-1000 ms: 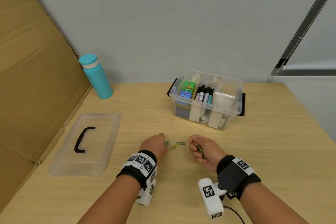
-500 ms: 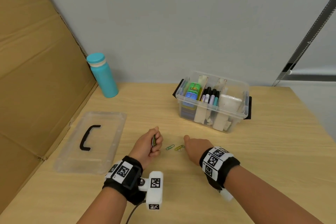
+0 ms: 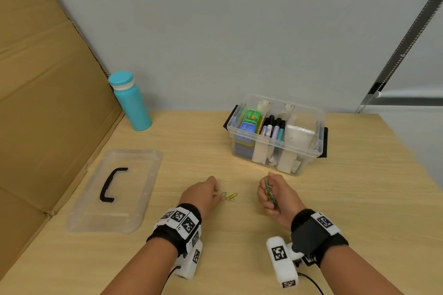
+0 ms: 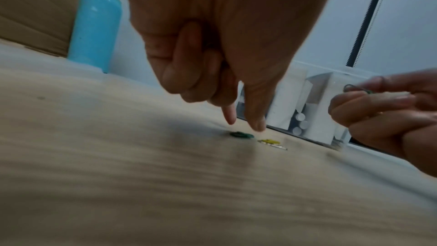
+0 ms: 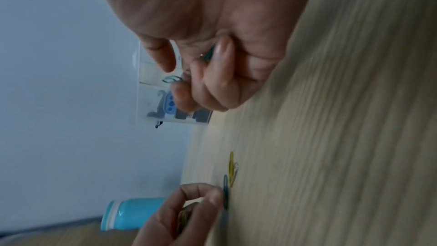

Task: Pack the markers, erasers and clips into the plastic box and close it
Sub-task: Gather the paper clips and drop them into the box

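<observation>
Two paper clips lie on the wooden table [image 3: 359, 211]: a green clip [image 3: 224, 195] [image 4: 241, 135] and a yellow clip [image 3: 232, 197] [image 4: 269, 141]. My left hand [image 3: 217, 195] [image 4: 246, 124] points thumb and forefinger down at the green clip, tips touching or just above it. Its other fingers curl over a few clips in the palm. My right hand [image 3: 267, 184] [image 5: 189, 74] is turned thumb-up to the right and grips a bunch of clips [image 3: 269, 193] [image 5: 171, 79]. The open clear plastic box [image 3: 275, 143] behind holds markers [image 3: 273, 128] and erasers [image 3: 249, 120].
The clear lid [image 3: 134, 189] with a black handle lies flat at the left. A teal bottle [image 3: 130, 103] stands in the back left corner beside a cardboard wall [image 3: 48, 103]. Black latches hang on both ends of the box.
Half a second ago my left hand was turned up holding clips while the right reached down to the table. Now the left reaches down to the green clip and the right is turned up with its bunch.
</observation>
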`<move>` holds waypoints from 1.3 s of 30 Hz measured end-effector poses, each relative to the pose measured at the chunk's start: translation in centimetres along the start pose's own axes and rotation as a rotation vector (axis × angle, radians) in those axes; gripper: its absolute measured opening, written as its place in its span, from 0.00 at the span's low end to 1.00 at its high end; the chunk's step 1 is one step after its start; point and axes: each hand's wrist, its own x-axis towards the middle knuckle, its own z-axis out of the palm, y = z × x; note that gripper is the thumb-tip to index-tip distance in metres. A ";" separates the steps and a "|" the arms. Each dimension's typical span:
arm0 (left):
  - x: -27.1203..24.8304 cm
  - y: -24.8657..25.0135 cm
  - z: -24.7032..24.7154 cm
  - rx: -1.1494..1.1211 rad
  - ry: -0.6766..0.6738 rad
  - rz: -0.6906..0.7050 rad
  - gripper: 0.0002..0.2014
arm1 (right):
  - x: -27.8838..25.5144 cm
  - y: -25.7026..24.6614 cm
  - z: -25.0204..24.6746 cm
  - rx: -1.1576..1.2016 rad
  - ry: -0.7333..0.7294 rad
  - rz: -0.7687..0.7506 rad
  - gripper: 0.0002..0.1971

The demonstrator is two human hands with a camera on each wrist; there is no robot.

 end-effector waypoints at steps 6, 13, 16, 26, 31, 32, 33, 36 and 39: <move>0.2 0.6 -0.2 0.034 -0.016 -0.016 0.09 | 0.7 -0.2 0.8 -0.189 0.079 0.077 0.12; -0.5 0.3 -0.6 0.168 -0.031 0.001 0.11 | 1.1 -0.2 3.0 -1.191 0.060 -0.132 0.07; -0.7 -0.4 -0.7 0.179 -0.025 -0.004 0.10 | 1.0 0.5 4.6 -1.650 -0.047 -0.113 0.08; -3.5 -3.8 -0.2 -0.288 0.200 -0.014 0.06 | 1.7 1.3 7.1 -2.013 -0.069 -0.032 0.20; -4.2 -4.4 -0.6 -0.317 0.239 -0.007 0.05 | 2.1 1.8 7.6 -2.016 -0.038 0.013 0.18; -4.3 -4.5 -0.6 -0.317 0.246 -0.010 0.05 | 2.3 1.9 7.6 -2.006 -0.028 0.026 0.17; -4.4 -4.7 -0.8 -0.316 0.252 -0.013 0.05 | 2.5 1.9 7.5 -1.994 -0.020 0.040 0.16; -4.7 -5.0 -1.1 -0.313 0.252 -0.015 0.05 | 2.9 1.4 7.1 -1.901 0.010 0.085 0.14; -4.8 -5.3 -1.4 -0.318 0.235 0.003 0.05 | 2.9 1.1 6.9 -1.812 0.001 0.120 0.16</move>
